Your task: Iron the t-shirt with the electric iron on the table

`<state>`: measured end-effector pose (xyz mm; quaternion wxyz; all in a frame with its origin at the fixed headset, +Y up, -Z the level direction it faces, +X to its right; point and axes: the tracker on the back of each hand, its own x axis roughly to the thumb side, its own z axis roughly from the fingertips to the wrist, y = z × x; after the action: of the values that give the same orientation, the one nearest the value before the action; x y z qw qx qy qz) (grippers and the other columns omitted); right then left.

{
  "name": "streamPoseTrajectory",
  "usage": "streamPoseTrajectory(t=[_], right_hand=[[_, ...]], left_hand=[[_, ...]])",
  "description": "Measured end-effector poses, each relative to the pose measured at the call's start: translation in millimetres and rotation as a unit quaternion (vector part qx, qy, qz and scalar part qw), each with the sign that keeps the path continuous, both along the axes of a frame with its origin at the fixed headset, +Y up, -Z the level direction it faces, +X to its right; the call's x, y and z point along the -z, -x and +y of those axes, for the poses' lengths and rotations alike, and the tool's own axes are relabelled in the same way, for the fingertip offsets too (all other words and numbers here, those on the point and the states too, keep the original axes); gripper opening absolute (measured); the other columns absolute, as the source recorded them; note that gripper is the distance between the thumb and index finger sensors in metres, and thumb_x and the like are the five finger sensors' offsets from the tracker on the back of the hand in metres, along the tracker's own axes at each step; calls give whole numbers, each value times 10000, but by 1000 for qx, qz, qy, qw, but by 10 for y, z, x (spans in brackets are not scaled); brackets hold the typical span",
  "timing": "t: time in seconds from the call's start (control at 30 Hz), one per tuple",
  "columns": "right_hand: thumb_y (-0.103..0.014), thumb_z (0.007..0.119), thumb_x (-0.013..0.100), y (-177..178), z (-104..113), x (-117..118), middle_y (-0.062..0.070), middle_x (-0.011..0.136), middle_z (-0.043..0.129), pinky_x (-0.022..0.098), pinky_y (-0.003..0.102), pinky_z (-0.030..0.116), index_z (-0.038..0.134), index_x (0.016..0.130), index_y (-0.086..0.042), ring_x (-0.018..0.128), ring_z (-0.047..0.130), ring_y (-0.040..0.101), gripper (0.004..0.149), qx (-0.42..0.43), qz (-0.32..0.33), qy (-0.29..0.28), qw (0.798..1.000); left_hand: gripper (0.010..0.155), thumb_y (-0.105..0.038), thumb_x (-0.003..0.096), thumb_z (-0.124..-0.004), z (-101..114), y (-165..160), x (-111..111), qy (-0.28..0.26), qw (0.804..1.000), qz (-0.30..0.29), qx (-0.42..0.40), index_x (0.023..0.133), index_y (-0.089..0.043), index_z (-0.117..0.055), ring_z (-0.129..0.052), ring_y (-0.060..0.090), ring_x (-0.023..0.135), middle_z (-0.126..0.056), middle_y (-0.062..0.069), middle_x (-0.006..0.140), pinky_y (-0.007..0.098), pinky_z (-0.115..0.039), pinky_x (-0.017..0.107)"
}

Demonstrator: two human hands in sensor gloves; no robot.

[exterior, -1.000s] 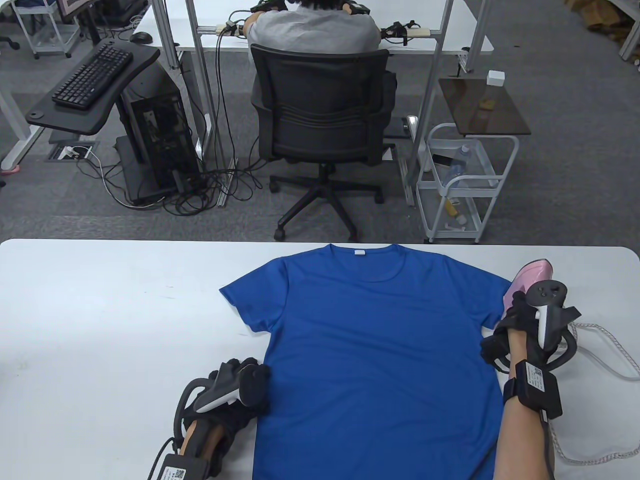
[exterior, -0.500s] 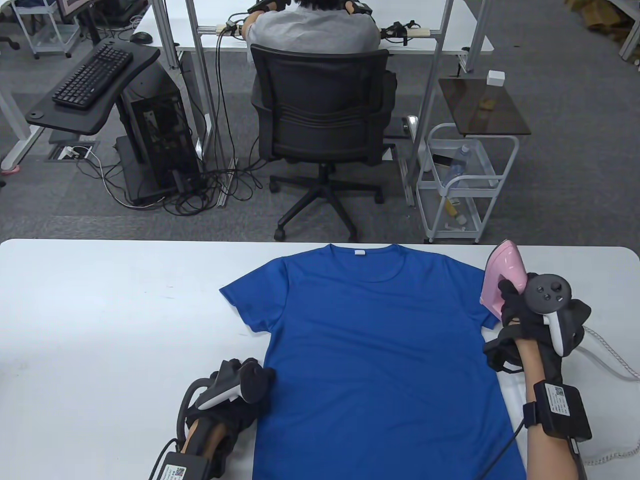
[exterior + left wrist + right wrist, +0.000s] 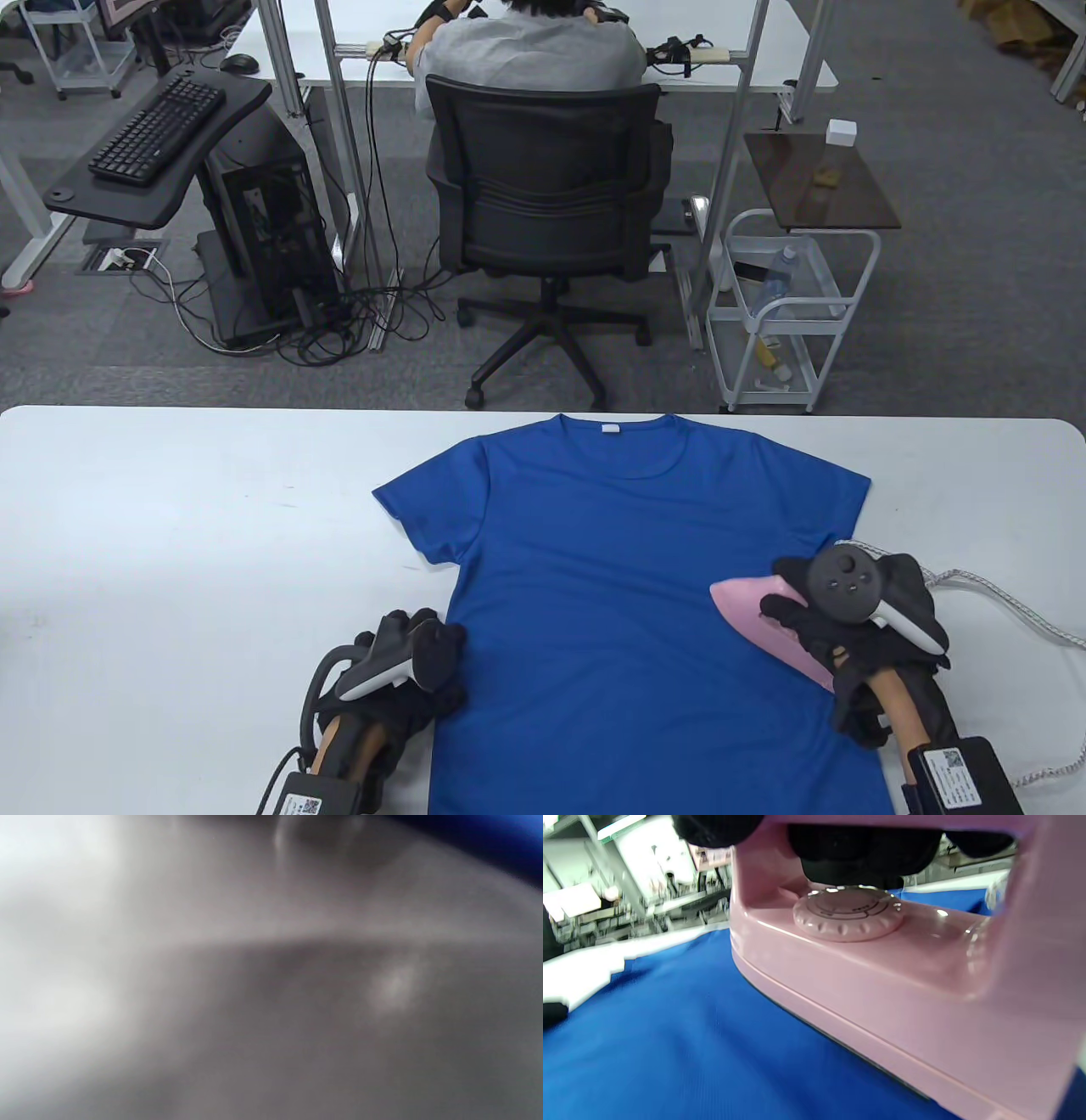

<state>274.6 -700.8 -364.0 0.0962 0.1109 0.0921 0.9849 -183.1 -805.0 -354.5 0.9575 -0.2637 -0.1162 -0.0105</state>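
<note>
Now right hand [image 3: 836,624] holds pink iron [image 3: 755,607] flat on blue t-shirt [image 3: 611,577].

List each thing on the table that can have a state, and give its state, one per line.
T-shirt: spread flat, front up.
Iron: soleplate down on the shirt's lower right part, nose toward the left.
Cord: trailing loose on the table.
Right hand: grips the iron's handle.
Left hand: rests at the shirt's left edge.
</note>
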Motion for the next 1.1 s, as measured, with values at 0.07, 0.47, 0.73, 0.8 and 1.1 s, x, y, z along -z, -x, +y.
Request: streamPoseTrajectory(t=[0.07, 0.47, 0.73, 0.8, 1.1], right_hand=[[-455, 681, 446, 19, -114, -59, 183, 854, 794, 552, 587, 734, 701, 999, -125, 677, 868, 393, 645, -25, 9, 10, 1000], [-440, 624, 452, -5, -229, -390, 189, 912, 773, 595, 611, 688, 682, 1027, -138, 741, 845, 429, 652, -10, 14, 27, 999], [-445, 643, 453, 0, -199, -711, 180, 905, 788, 592, 604, 696, 695, 1021, -143, 736, 853, 426, 645, -3, 50, 65, 997], [-447, 652, 453, 7, -186, -762, 178, 902, 794, 591, 603, 701, 702, 1018, -145, 734, 859, 423, 642, -4, 63, 77, 995], [-449, 670, 442, 29, -173, -764, 175, 893, 809, 586, 602, 706, 718, 1007, -143, 724, 869, 420, 645, 1, 84, 92, 992]], left_hand=[[762, -601, 464, -553, 2, -1, 1, 0, 1000, 0, 0, 1107, -390, -203, -197, 394, 1115, -150, 30, 1193, 627, -315, 769], [759, -606, 462, -552, 7, 3, -1, 2, 1000, 2, 6, 1104, -407, -201, -198, 372, 1121, -149, 8, 1192, 629, -318, 773], [758, -603, 462, -553, 2, 9, 1, 4, 1000, 4, 0, 1103, -406, -199, -191, 372, 1119, -146, 8, 1190, 629, -310, 772], [759, -603, 463, -552, 3, 10, 2, 3, 1000, 3, 3, 1104, -406, -198, -192, 370, 1120, -146, 6, 1190, 628, -311, 772], [759, -600, 462, -550, -3, 13, -1, 3, 1000, 4, -1, 1104, -404, -195, -184, 371, 1119, -140, 9, 1190, 632, -303, 770]])
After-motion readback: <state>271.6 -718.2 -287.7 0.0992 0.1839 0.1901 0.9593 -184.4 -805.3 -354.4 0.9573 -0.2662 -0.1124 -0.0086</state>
